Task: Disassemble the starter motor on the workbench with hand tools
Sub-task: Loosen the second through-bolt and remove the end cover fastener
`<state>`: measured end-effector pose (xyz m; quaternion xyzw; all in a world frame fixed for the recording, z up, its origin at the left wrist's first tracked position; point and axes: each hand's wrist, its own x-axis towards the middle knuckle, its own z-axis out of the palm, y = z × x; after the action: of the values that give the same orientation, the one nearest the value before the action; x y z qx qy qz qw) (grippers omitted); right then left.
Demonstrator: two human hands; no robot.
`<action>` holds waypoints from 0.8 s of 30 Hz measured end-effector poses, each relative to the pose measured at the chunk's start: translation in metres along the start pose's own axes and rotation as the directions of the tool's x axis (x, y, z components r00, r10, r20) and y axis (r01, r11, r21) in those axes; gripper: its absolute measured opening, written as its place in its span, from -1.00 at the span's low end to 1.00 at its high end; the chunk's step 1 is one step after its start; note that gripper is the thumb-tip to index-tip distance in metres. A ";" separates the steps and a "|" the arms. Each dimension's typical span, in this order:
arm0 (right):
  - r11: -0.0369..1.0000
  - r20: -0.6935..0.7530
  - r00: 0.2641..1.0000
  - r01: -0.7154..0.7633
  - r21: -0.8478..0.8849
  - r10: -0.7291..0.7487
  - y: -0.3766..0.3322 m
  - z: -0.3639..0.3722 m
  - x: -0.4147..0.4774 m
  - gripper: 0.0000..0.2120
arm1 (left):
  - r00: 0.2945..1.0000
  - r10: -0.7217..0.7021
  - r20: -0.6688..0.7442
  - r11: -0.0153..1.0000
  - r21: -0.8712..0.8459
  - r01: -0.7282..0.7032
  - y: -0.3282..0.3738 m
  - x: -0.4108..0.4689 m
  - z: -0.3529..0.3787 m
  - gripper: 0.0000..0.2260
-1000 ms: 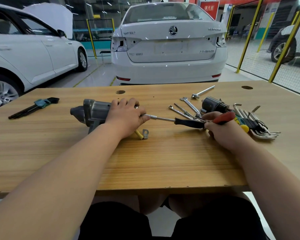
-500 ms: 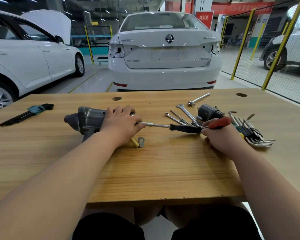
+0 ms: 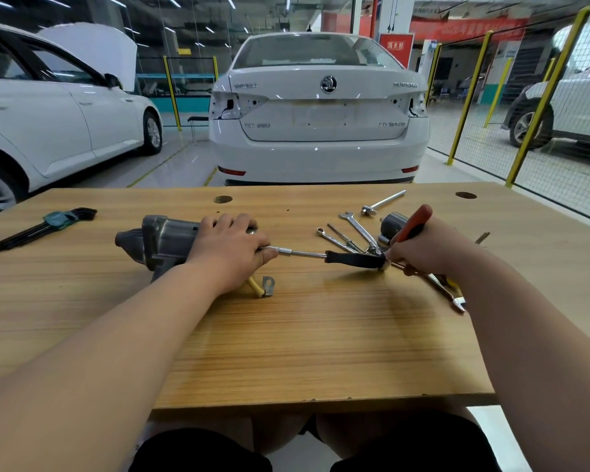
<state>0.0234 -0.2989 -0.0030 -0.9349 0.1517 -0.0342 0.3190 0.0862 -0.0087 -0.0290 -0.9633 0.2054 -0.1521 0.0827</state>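
Note:
The grey starter motor [image 3: 164, 243] lies on its side on the wooden workbench [image 3: 304, 342], left of centre. My left hand [image 3: 229, 253] rests over its right end and covers it. A black-handled driver [image 3: 351, 258] lies flat, and its chrome shaft [image 3: 300, 253] runs left under my left fingers. My right hand [image 3: 430, 247] is closed on a red-handled tool [image 3: 413, 223] whose handle points up and to the right. The fingertips of that hand sit at the black handle's end. A yellow cable with a metal lug [image 3: 263, 287] sticks out below my left hand.
Several spanners [image 3: 355, 229], a dark cylindrical part [image 3: 394, 221] and a chrome bar [image 3: 384, 201] lie behind my right hand. Another spanner [image 3: 448, 292] lies by my right forearm. A hex key set [image 3: 48, 223] lies far left. White cars stand beyond the bench.
My right hand has lifted the red handle from lying flat to pointing up and right. My left hand stays on the motor. The view has tilted up slightly.

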 end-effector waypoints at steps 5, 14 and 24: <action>0.999 0.037 0.999 -0.003 -0.041 0.005 -0.005 -0.007 0.010 -0.84 | 1.000 0.000 -0.009 1.000 -0.001 0.000 -0.001 0.001 0.001 -0.56; 0.995 0.063 0.997 -0.042 0.094 0.037 -0.002 0.001 0.018 -0.86 | 1.000 -0.002 -0.012 1.000 -0.012 0.002 0.000 -0.001 -0.002 -0.57; 0.995 -0.032 0.999 -0.040 -0.089 0.037 -0.017 0.037 0.035 -0.72 | 0.997 -0.032 -0.072 0.994 -0.106 0.024 -0.001 -0.003 -0.001 -0.58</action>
<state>0.0671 -0.2753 -0.0229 -0.9445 0.1761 -0.0354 0.2750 0.0837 -0.0069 -0.0284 -0.9628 0.2023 -0.1777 0.0221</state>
